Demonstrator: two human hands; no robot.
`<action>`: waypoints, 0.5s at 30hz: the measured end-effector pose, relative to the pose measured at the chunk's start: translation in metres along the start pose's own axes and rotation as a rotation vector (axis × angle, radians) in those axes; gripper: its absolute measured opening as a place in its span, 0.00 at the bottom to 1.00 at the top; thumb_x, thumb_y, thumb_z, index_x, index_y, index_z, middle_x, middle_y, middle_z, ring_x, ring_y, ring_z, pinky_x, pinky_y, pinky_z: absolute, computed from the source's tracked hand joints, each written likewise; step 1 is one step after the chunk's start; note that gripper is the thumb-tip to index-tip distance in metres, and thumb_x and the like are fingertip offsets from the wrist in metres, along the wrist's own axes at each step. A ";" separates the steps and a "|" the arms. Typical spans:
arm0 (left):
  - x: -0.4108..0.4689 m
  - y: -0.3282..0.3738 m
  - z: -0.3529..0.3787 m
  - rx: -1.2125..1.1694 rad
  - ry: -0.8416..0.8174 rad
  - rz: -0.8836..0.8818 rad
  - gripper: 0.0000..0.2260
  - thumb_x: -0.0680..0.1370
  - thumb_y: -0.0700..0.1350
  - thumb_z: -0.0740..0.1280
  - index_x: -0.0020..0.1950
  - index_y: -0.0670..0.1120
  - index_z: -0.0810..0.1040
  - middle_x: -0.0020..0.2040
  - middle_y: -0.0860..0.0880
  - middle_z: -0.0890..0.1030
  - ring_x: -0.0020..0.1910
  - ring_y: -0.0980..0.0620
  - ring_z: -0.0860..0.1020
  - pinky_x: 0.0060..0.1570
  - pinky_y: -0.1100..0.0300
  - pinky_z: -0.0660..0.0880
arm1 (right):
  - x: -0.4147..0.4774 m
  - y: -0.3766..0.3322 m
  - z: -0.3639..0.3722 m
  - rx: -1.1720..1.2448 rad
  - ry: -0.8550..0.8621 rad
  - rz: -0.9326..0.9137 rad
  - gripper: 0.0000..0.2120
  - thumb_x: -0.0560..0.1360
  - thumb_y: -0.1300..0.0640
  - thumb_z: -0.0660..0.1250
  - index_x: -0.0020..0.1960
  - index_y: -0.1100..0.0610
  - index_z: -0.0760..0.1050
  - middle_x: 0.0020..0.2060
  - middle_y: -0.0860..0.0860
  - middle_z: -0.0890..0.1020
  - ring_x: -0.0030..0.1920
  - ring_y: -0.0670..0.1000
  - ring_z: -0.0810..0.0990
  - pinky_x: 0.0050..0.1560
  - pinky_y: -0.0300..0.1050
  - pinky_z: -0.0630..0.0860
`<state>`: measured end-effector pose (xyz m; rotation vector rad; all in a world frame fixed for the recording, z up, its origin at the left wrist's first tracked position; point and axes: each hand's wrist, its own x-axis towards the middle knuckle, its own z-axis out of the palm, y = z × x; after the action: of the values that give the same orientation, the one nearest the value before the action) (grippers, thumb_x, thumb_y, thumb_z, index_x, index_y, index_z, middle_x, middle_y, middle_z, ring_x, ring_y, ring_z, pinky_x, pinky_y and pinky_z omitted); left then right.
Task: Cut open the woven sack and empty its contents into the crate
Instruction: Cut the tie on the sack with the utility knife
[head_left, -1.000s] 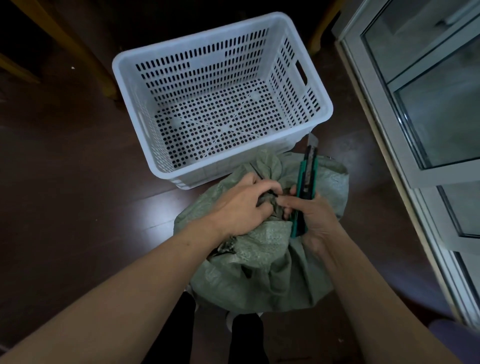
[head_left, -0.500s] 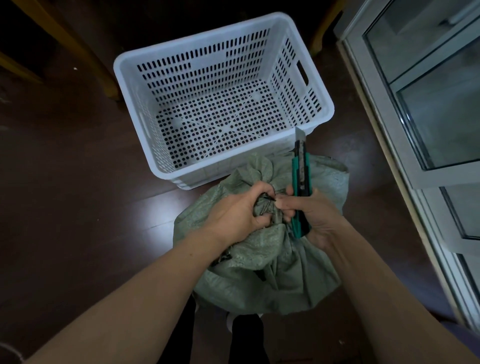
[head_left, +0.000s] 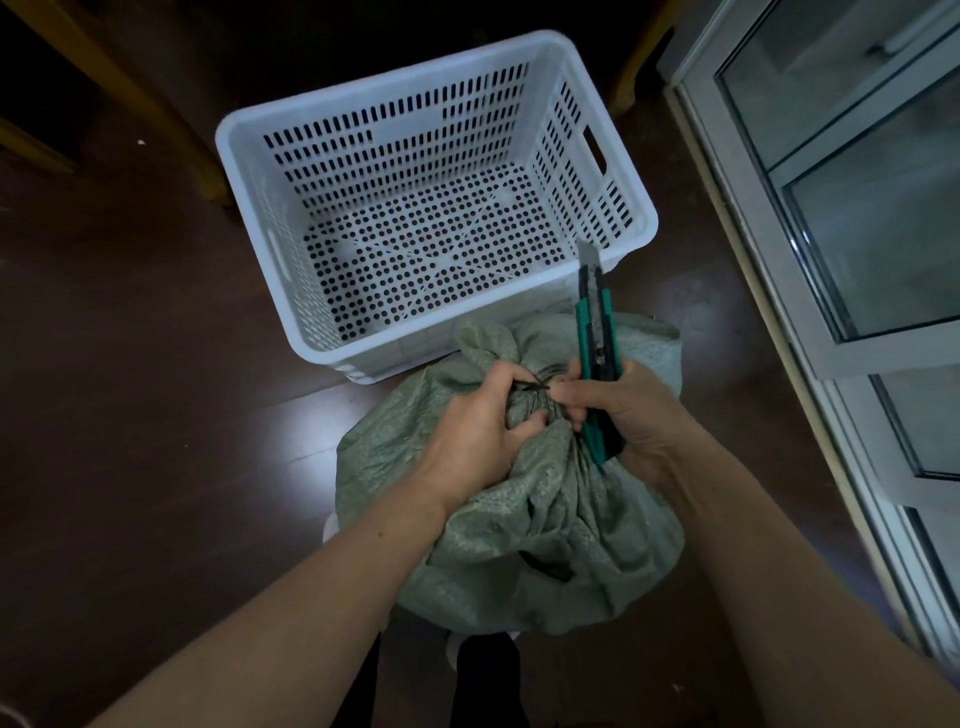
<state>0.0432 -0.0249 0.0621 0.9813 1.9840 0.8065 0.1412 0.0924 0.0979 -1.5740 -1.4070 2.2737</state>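
A grey-green woven sack stands on the dark floor just in front of me, its neck bunched and bound with a dark tie. My left hand grips the gathered neck from the left. My right hand holds a green utility knife upright, blade pointing up and away, while its fingertips pinch at the tie. Beyond the sack sits a white perforated plastic crate, with nothing inside it.
A glass door with a pale frame runs along the right side. Yellow wooden furniture legs stand behind the crate at the left, another leg at the back right. My dark trouser legs are below the sack.
My hands have parted slightly at the neck, so the dark tie now shows between them. The knife stays upright in my right hand. Sack and crate keep their places.
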 end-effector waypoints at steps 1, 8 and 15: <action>0.000 0.001 0.001 0.014 -0.009 -0.012 0.14 0.76 0.49 0.67 0.59 0.50 0.69 0.29 0.54 0.72 0.24 0.61 0.71 0.25 0.68 0.64 | -0.002 0.000 -0.003 -0.118 0.021 -0.040 0.06 0.72 0.66 0.69 0.41 0.59 0.73 0.25 0.51 0.76 0.25 0.45 0.74 0.32 0.38 0.73; -0.003 0.004 0.001 0.002 -0.050 -0.050 0.13 0.77 0.50 0.66 0.59 0.52 0.68 0.30 0.49 0.75 0.24 0.56 0.69 0.30 0.59 0.66 | -0.056 0.011 -0.030 -0.766 0.137 -0.243 0.13 0.80 0.44 0.54 0.51 0.49 0.74 0.41 0.46 0.77 0.38 0.40 0.75 0.38 0.35 0.71; -0.004 0.005 0.001 0.035 -0.067 -0.055 0.14 0.76 0.49 0.67 0.60 0.50 0.68 0.28 0.52 0.70 0.24 0.55 0.67 0.28 0.57 0.65 | -0.072 0.047 -0.051 -1.212 0.215 -0.232 0.22 0.74 0.38 0.61 0.65 0.44 0.70 0.44 0.41 0.71 0.49 0.44 0.71 0.45 0.42 0.68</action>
<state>0.0479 -0.0257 0.0673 0.9576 1.9645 0.7017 0.2349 0.0628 0.1144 -1.5510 -2.9034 0.9843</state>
